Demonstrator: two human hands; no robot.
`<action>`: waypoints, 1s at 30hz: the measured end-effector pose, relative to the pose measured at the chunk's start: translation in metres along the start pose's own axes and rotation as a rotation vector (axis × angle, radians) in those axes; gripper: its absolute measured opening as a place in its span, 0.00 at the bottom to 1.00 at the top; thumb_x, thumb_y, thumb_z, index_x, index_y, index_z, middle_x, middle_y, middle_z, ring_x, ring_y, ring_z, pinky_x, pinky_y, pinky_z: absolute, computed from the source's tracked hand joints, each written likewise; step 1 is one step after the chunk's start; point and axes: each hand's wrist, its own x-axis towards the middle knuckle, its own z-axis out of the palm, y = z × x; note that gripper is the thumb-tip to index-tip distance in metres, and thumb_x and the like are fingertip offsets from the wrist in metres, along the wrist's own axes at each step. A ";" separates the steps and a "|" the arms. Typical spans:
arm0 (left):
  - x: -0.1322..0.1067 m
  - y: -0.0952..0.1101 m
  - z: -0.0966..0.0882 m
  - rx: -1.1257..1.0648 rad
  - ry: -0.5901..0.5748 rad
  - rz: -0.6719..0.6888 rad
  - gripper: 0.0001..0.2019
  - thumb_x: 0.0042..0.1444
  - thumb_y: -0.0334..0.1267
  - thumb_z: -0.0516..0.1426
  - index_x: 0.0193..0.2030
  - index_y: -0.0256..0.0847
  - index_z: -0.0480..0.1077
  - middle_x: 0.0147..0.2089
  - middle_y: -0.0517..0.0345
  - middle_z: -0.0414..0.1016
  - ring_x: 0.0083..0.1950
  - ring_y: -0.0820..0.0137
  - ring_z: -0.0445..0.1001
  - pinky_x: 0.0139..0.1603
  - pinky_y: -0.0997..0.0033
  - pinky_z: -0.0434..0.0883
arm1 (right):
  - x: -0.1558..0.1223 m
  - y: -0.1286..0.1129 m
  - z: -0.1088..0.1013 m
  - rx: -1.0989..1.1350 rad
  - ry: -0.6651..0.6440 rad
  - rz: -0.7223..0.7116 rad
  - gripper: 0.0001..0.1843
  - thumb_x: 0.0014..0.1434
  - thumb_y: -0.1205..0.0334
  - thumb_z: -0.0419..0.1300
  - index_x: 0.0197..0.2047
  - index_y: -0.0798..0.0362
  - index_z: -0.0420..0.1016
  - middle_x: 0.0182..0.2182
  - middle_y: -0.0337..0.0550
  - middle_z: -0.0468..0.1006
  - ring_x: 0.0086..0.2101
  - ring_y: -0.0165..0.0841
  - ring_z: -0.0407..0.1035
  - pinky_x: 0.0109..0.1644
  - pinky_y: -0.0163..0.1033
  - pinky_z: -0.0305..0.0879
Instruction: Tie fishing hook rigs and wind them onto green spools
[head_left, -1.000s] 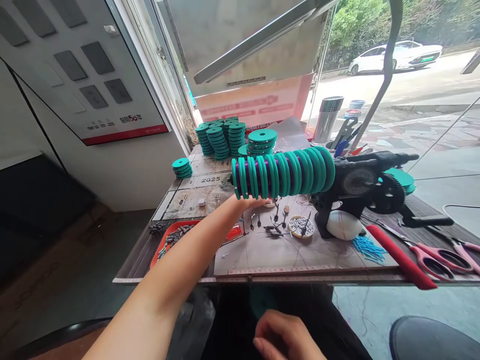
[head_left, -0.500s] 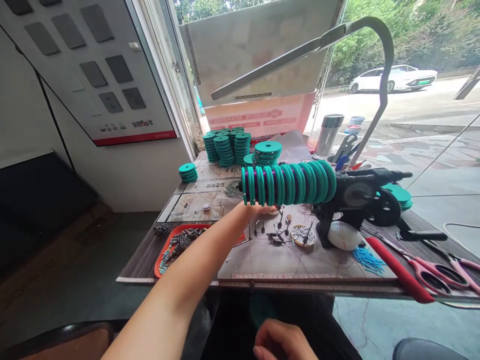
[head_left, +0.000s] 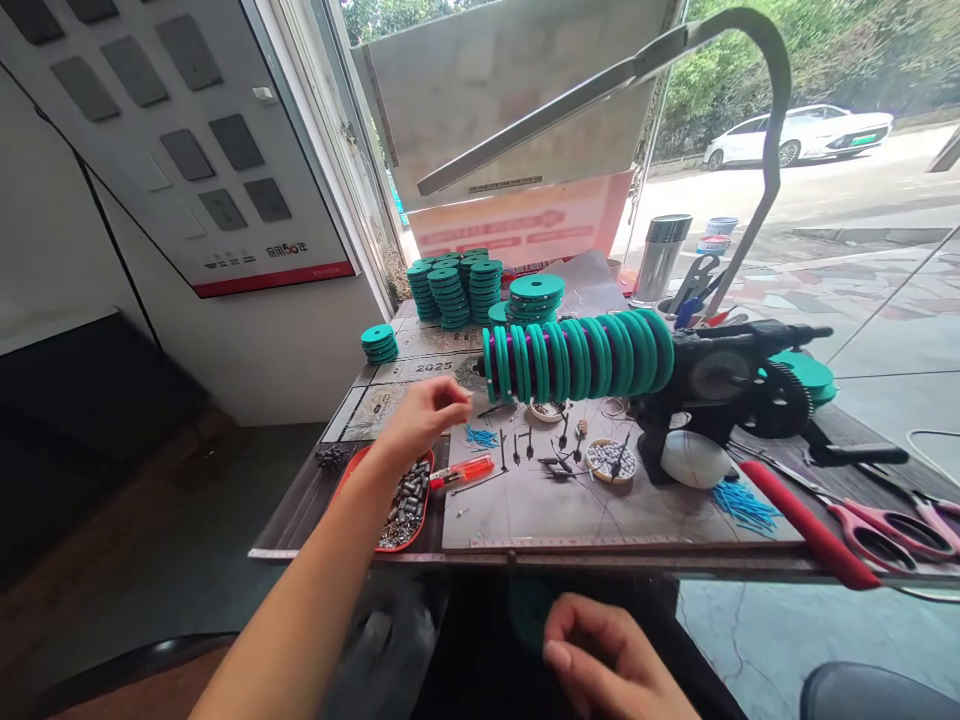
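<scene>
Your daylight pours in from outside at the upper right, bleaching the pavement [head_left: 697, 200] nearly white and making the pink sheet [head_left: 525, 228] glow, while the floor [head_left: 187, 520] to your left sinks into dim shadow. It falls softly on your left hand [head_left: 426, 418]. Wide-angle stretch skews the wall panel [head_left: 165, 215] near your left edge, its lettering [head_left: 286, 250] slightly smeared.

A bare strip of the grey board [head_left: 555, 522] along the worktop's [head_left: 296, 522] front edge lets a hand slide between the red tray [head_left: 351, 470] and the blue sticks [head_left: 746, 506]. Behind it, the row of green spools [head_left: 577, 355] bars the straight reach toward the back edge; a way opens past its left end, beside the left hand [head_left: 424, 415]. Pink-handled scissors [head_left: 889, 530] obstruct the right front corner. Clearance beneath the spools is hard to judge.
</scene>
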 end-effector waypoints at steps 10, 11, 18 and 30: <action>-0.175 -0.051 0.068 -1.388 0.110 -0.549 0.13 0.34 0.29 0.69 0.28 0.40 0.72 0.25 0.62 0.70 0.23 0.80 0.69 0.27 0.80 0.65 | 0.006 -0.004 0.026 0.193 -0.254 -0.026 0.24 0.53 0.42 0.61 0.28 0.57 0.62 0.21 0.37 0.63 0.21 0.24 0.57 0.26 0.30 0.56; -0.178 -0.057 0.075 -1.431 0.148 -0.578 0.14 0.34 0.28 0.69 0.30 0.41 0.73 0.27 0.62 0.71 0.24 0.80 0.70 0.29 0.81 0.66 | 0.005 -0.004 0.026 0.188 -0.282 -0.016 0.24 0.53 0.42 0.60 0.28 0.57 0.62 0.22 0.38 0.64 0.22 0.24 0.58 0.27 0.30 0.57; -0.180 -0.075 0.086 -1.489 0.226 -0.677 0.18 0.36 0.27 0.69 0.36 0.41 0.73 0.30 0.63 0.74 0.27 0.80 0.73 0.32 0.82 0.70 | 0.004 -0.006 0.024 -0.053 -0.128 -0.040 0.22 0.58 0.44 0.56 0.30 0.57 0.65 0.24 0.39 0.66 0.26 0.27 0.59 0.31 0.32 0.58; -0.178 -0.060 0.089 -1.425 0.331 -0.623 0.18 0.29 0.26 0.71 0.31 0.40 0.76 0.26 0.59 0.75 0.27 0.78 0.74 0.31 0.82 0.70 | 0.006 -0.008 0.027 -0.297 -0.048 -0.139 0.23 0.60 0.44 0.51 0.28 0.58 0.65 0.26 0.45 0.68 0.28 0.31 0.59 0.32 0.35 0.59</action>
